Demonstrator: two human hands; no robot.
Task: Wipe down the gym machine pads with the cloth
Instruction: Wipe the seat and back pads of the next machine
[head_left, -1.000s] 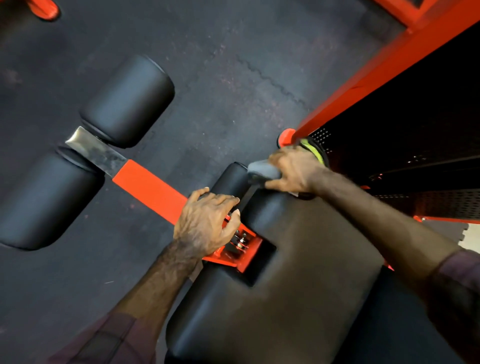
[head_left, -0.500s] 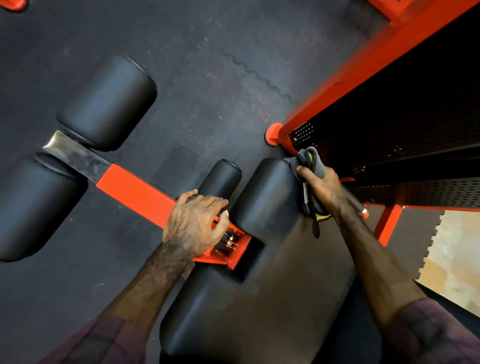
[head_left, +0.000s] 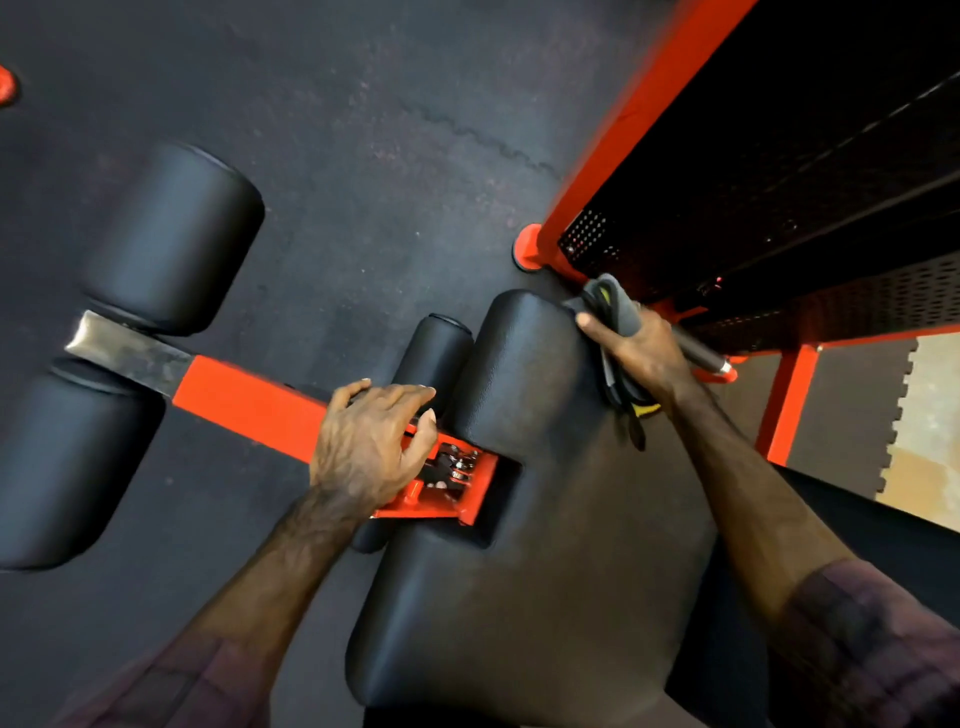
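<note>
The large padded seat cushion (head_left: 545, 545) is plain black with a fine grain, and the two thick cylindrical roller pads (head_left: 171, 239) and the small cylindrical roller pad (head_left: 434, 348) are of the same black. The square metal beam (head_left: 249, 402) is bright orange-red with a bare grey steel end, the tall frame post (head_left: 634, 119) is the same orange-red, and the perforated metal panel (head_left: 779, 208) is black with rows of small holes. The folded cloth (head_left: 615, 306) is grey with a yellow edge, the rubber floor (head_left: 389, 130) is dark grey with reddish speckles, and the sleeves (head_left: 883, 634) show a dark purple check.
</note>
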